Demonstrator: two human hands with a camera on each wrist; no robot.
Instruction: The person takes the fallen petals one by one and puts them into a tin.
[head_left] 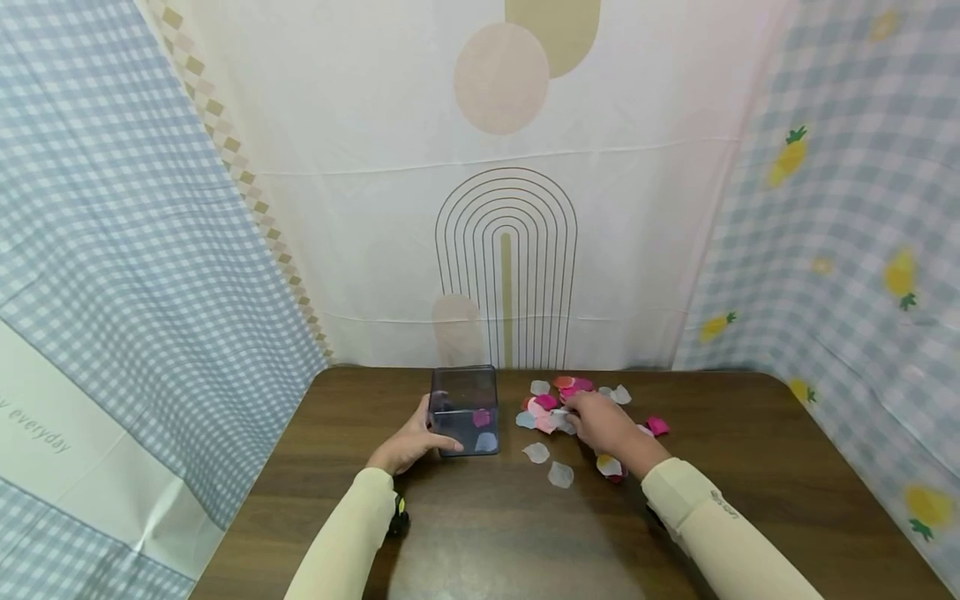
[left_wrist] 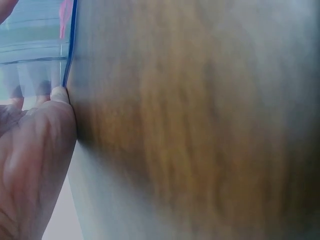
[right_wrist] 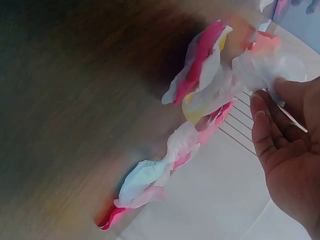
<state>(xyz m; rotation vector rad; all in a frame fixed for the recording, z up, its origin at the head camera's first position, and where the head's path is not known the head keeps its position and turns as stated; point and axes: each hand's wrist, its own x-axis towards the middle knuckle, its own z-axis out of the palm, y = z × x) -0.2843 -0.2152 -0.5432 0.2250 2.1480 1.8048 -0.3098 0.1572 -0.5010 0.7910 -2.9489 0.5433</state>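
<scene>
A clear plastic box with dark edges stands left of centre on the table. My left hand grips its left side, thumb over the near edge and fingers behind the clear wall. A magenta petal and a pale blue petal show in the box. My right hand is over a loose pile of artificial petals in pink, red, white and pale blue. In the right wrist view, thumb and fingertips pinch a whitish translucent petal.
Two whitish petals lie nearer to me than the pile. A yellow and white petal lies under the right forearm, and a magenta petal to its right. Patterned cloths hang behind and beside the wooden table.
</scene>
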